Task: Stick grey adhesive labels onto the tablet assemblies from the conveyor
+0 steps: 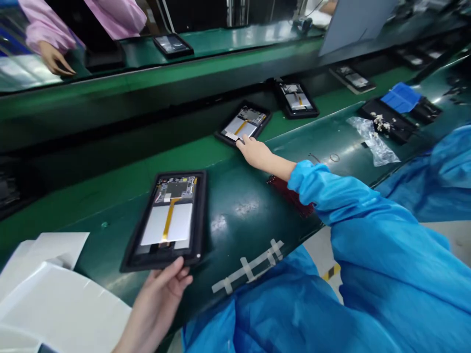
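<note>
An opened tablet (167,223) with a silver battery, an orange ribbon cable and an exposed circuit board lies in a thick black holder. My left hand (164,294) pinches that holder's near edge, thumb on top and fingers curled below. Farther ahead, a second opened tablet (243,122) sits in a similar black holder on the green strip. My right hand (255,152), its arm in a blue sleeve, grips the near corner of this one; part of its fingertips' contact is hidden.
More opened tablets (296,98) line the green strip. White sheets (62,294) lie at left. At right are a clear plastic bag (373,139), a blue piece (401,97) and small white parts. Across the raised ledge, a person in pink sleeves (51,29) works.
</note>
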`<state>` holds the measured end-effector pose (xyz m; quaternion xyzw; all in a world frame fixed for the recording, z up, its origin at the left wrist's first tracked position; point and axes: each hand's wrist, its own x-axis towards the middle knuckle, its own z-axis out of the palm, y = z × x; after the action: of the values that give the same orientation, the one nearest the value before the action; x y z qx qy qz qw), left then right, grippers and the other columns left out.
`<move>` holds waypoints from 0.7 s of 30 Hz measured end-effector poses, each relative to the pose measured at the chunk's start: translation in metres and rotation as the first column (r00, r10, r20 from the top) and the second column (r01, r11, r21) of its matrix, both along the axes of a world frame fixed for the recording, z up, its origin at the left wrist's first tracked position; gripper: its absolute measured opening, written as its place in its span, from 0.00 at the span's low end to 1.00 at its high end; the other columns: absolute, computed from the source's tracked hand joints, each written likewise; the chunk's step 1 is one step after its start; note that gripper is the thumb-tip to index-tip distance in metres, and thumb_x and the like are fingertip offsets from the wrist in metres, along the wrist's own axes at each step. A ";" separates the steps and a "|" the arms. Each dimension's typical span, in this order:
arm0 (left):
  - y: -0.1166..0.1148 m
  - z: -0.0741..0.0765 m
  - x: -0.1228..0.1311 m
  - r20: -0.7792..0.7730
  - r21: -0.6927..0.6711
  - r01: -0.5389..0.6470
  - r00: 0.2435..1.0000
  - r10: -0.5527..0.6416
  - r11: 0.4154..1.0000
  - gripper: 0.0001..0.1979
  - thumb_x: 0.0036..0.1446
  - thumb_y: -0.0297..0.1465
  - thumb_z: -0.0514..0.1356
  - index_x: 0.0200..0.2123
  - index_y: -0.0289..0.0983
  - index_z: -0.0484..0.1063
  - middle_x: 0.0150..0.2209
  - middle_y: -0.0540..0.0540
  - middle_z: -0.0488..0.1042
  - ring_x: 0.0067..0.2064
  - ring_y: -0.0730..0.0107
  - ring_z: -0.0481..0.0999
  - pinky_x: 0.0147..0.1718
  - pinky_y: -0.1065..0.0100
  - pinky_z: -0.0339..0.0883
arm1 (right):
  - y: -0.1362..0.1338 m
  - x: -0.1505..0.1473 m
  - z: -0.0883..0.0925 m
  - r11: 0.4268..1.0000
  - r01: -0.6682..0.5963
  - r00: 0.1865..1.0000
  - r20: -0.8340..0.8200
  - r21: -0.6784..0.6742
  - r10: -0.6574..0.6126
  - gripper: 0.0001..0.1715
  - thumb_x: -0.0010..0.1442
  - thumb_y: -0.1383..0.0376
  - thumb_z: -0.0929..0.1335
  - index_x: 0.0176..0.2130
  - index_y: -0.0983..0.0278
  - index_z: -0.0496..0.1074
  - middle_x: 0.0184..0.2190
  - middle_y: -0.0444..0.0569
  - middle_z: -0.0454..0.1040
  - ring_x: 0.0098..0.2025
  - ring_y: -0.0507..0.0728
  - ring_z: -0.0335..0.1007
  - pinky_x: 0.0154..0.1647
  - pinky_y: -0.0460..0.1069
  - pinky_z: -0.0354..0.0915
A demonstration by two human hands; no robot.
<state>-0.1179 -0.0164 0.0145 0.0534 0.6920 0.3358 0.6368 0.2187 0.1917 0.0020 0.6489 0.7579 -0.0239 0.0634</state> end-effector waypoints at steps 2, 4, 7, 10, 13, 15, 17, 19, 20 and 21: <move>-0.010 -0.004 0.020 0.012 -0.003 -0.033 0.999 0.033 0.999 0.10 0.53 0.19 0.65 0.32 0.41 0.75 0.28 0.49 0.75 0.25 0.71 0.78 0.22 0.75 0.78 | 0.003 0.022 -0.002 0.999 -0.050 0.999 -0.001 -0.018 0.050 0.33 0.72 0.75 0.52 0.68 0.64 0.66 0.66 0.64 0.65 0.59 0.67 0.68 0.50 0.56 0.66; -0.016 -0.005 0.036 0.046 -0.025 -0.046 0.998 0.048 0.999 0.11 0.56 0.17 0.63 0.31 0.39 0.75 0.28 0.49 0.75 0.25 0.72 0.77 0.23 0.75 0.78 | 0.012 0.039 -0.002 0.998 -0.057 0.998 -0.001 -0.023 0.057 0.34 0.72 0.74 0.53 0.69 0.62 0.66 0.66 0.63 0.64 0.60 0.67 0.67 0.51 0.56 0.65; -0.022 -0.006 0.048 0.077 -0.022 -0.069 0.994 0.071 0.997 0.12 0.59 0.15 0.61 0.31 0.38 0.76 0.30 0.49 0.76 0.26 0.72 0.79 0.25 0.74 0.80 | 0.032 0.061 0.000 1.000 0.012 1.000 0.001 -0.022 -0.012 0.36 0.71 0.76 0.52 0.71 0.65 0.64 0.67 0.68 0.62 0.60 0.69 0.68 0.52 0.57 0.64; -0.030 -0.006 0.051 0.064 -0.036 -0.055 0.996 0.058 0.998 0.13 0.58 0.14 0.62 0.30 0.38 0.76 0.30 0.48 0.77 0.28 0.70 0.80 0.26 0.73 0.81 | 0.048 0.081 0.002 0.995 0.090 0.996 -0.006 -0.047 -0.090 0.38 0.67 0.79 0.55 0.71 0.66 0.65 0.68 0.72 0.59 0.55 0.68 0.71 0.52 0.59 0.64; -0.037 -0.007 0.051 0.045 -0.041 -0.042 0.998 0.044 0.998 0.14 0.57 0.14 0.62 0.29 0.39 0.76 0.30 0.48 0.77 0.28 0.69 0.81 0.26 0.74 0.81 | 0.053 0.097 0.004 0.992 0.093 0.994 -0.047 -0.082 -0.097 0.37 0.63 0.79 0.61 0.68 0.62 0.68 0.69 0.67 0.59 0.52 0.65 0.73 0.55 0.59 0.64; -0.038 -0.009 0.050 0.039 -0.043 -0.050 0.998 0.051 0.998 0.14 0.57 0.14 0.62 0.29 0.39 0.76 0.29 0.48 0.77 0.27 0.70 0.80 0.26 0.74 0.81 | 0.054 0.105 0.006 0.991 0.106 0.990 -0.088 -0.082 -0.113 0.34 0.64 0.76 0.65 0.66 0.61 0.70 0.68 0.64 0.61 0.53 0.65 0.72 0.59 0.60 0.64; -0.038 -0.012 0.050 0.027 -0.046 -0.047 0.998 0.048 0.998 0.14 0.57 0.13 0.61 0.30 0.38 0.76 0.29 0.48 0.77 0.26 0.70 0.80 0.25 0.74 0.81 | 0.058 0.112 0.009 0.983 0.177 0.974 -0.132 -0.046 -0.182 0.30 0.68 0.69 0.67 0.67 0.64 0.67 0.68 0.67 0.61 0.57 0.68 0.71 0.61 0.65 0.64; -0.038 -0.017 0.048 0.007 -0.040 -0.033 0.999 0.033 0.999 0.14 0.57 0.13 0.61 0.30 0.38 0.76 0.30 0.48 0.78 0.26 0.70 0.80 0.25 0.74 0.81 | 0.067 0.117 0.012 0.962 0.274 0.946 -0.179 0.004 -0.269 0.29 0.74 0.63 0.63 0.69 0.72 0.63 0.67 0.75 0.61 0.62 0.72 0.68 0.61 0.69 0.66; -0.038 -0.020 0.047 -0.005 -0.036 -0.028 1.000 0.028 0.999 0.14 0.56 0.13 0.62 0.31 0.38 0.76 0.30 0.48 0.78 0.26 0.69 0.80 0.24 0.75 0.80 | 0.073 0.118 0.013 0.953 0.303 0.933 -0.210 0.022 -0.292 0.29 0.76 0.61 0.61 0.68 0.75 0.62 0.66 0.77 0.62 0.62 0.72 0.68 0.60 0.70 0.67; -0.039 -0.023 0.047 -0.014 -0.030 -0.023 1.000 0.022 0.999 0.14 0.56 0.13 0.62 0.32 0.38 0.76 0.30 0.48 0.79 0.26 0.69 0.81 0.25 0.75 0.80 | 0.079 0.118 0.014 0.950 0.310 0.925 -0.241 0.032 -0.294 0.28 0.77 0.60 0.61 0.67 0.75 0.64 0.65 0.76 0.65 0.62 0.71 0.70 0.60 0.69 0.69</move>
<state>-0.0713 -0.0555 -0.0081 0.0383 0.7018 0.3321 0.6291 0.3365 0.2711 0.0159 0.7524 0.6513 -0.0828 -0.0530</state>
